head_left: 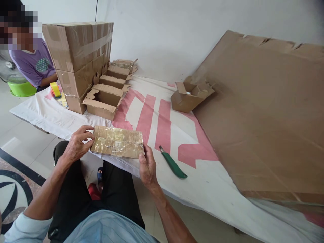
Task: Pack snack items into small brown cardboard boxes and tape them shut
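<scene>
Taped carton (pixel 117 141) gripped end to end between both hands, to the left of the green cutter (pixel 174 164).
Left hand (pixel 79 145): fingers bent, tips against the carton's left end, thumb tip at the same end; carton lies just past the fingertips, not deep in the palm. Right hand (pixel 148 165): grasping the opposite end, thumb on the near right corner, fingers wrapping the end face; their tips partly hidden. Carton is at the table's near edge; contact with the cloth (pixel 215 192) cannot be told. Relative to the cutter: open box (pixel 186 103) beyond it, cardboard sheet (pixel 260 111) to its right, open cartons (pixel 102 109) farther off, beyond and left.
</scene>
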`<state>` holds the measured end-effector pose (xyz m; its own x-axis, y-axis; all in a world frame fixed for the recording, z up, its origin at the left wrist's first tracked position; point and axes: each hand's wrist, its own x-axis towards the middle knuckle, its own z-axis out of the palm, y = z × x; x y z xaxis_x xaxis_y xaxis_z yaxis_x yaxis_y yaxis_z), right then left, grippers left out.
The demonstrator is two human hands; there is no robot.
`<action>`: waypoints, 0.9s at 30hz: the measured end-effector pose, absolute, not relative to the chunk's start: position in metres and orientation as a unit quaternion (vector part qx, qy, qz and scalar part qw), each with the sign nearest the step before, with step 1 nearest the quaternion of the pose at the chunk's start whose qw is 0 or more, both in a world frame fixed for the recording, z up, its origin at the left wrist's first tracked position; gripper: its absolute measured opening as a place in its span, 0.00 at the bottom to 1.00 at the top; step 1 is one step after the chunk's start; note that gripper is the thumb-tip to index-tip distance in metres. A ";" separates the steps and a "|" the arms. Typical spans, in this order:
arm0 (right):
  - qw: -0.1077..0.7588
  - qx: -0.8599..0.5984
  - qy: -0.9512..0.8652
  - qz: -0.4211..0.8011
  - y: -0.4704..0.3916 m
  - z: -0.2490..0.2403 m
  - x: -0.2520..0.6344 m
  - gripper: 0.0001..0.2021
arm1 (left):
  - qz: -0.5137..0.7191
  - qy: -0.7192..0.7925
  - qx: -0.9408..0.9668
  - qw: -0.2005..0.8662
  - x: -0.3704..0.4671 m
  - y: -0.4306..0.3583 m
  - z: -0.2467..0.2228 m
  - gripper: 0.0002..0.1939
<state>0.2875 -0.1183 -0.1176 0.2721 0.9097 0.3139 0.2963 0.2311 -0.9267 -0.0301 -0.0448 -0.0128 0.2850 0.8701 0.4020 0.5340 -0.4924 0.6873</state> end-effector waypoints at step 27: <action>0.571 -0.548 -0.535 0.295 -0.110 -0.112 0.289 0.32 | 0.313 0.427 0.774 0.348 -0.033 -0.033 -0.013 0.22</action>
